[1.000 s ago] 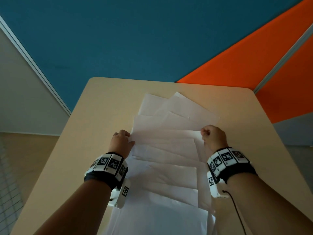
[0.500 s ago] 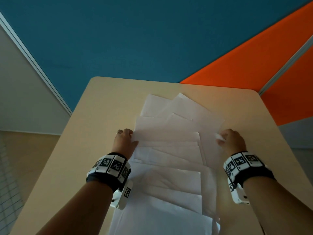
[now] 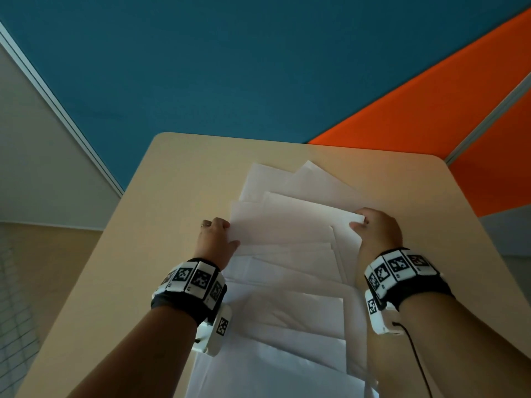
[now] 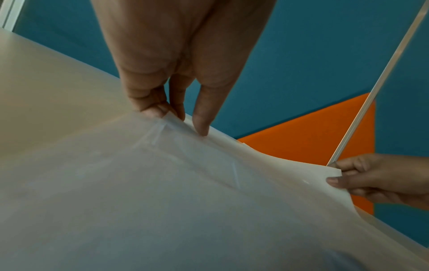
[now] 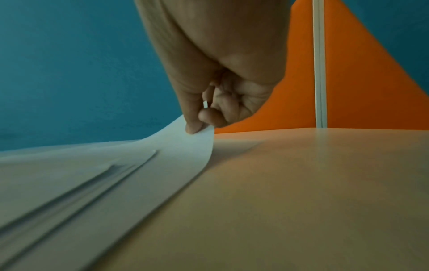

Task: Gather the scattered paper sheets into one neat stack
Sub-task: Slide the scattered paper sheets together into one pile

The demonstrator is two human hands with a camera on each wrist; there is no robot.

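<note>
The left hand (image 3: 216,239) pinched the left edge of the top sheet (image 3: 290,225), thumb above and fingertips (image 4: 155,110) curled under it. The right hand (image 3: 378,229) gripped the same sheet's far right corner between thumb (image 5: 193,126) and curled fingers, lifting that corner off the surface (image 3: 184,173) so the paper bowed upward. Between the two hands and back toward the wrists, the other paper sheets (image 3: 287,311) lay overlapped and fanned at mixed angles. Two more sheets (image 3: 313,182) poked out just beyond the hands, flat on the surface.
</note>
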